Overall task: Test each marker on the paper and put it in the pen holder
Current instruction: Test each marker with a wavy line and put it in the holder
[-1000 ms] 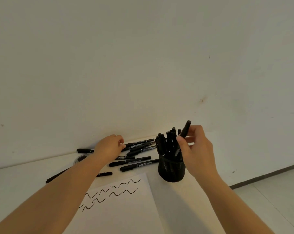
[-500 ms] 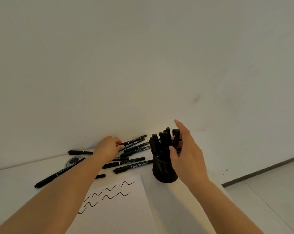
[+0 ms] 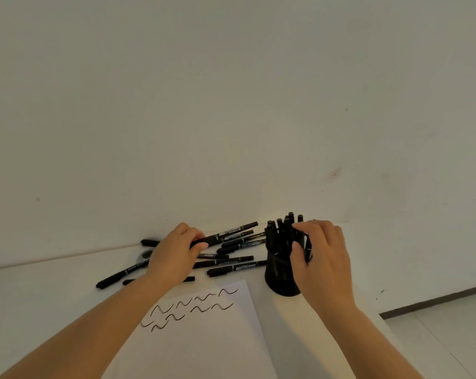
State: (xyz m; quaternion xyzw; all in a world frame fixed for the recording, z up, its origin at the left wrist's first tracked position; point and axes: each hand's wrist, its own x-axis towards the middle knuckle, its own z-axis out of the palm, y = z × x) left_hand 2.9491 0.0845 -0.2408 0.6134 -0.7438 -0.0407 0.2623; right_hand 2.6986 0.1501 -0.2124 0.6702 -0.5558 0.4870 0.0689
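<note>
Markers lie scattered on a white worktop (image 3: 40, 291) that meets a plain pale wall (image 3: 231, 105). Largest of the things on it is a sheet of white paper (image 3: 204, 346) at the near middle, with two rows of black wavy test strokes (image 3: 190, 307) across its far end. To the right of the paper stands a black pen holder (image 3: 279, 277), upright and crowded with capped black markers (image 3: 279, 231). The person's right hand (image 3: 323, 258) is curled against the holder's right side, fingers closed around a marker (image 3: 305, 246) at the rim. The left hand (image 3: 174, 255) rests on the loose pile of black markers (image 3: 231, 255) lying flat to the left of the holder, thumb and fingers closed on one marker (image 3: 228, 232) that points toward the holder. A small dark roll (image 3: 143, 254), perhaps tape, sits behind the left wrist.
</note>
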